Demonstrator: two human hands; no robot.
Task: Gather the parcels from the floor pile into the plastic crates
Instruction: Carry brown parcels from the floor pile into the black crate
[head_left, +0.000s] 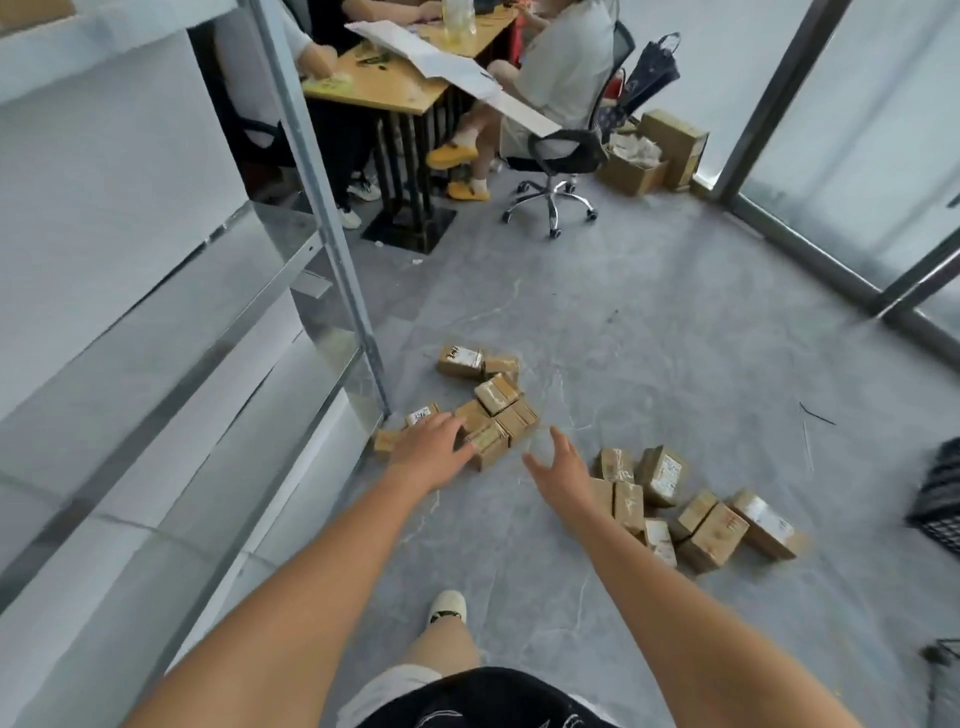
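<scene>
Grey floor (649, 322), white-labelled parcels (488, 410), writing unreadable

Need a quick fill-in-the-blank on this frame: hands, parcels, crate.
1. Both hands reach toward the parcels lying on the ____.
2. The left hand is ____, with no grip on anything.
3. The right hand holds ____.
4. The dark crate sits at the frame's ____ edge.

Missing words: floor; open; nothing; right

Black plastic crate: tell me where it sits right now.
In the head view the black plastic crate sits at the right edge on the floor, right of the nearer parcel cluster.
</scene>
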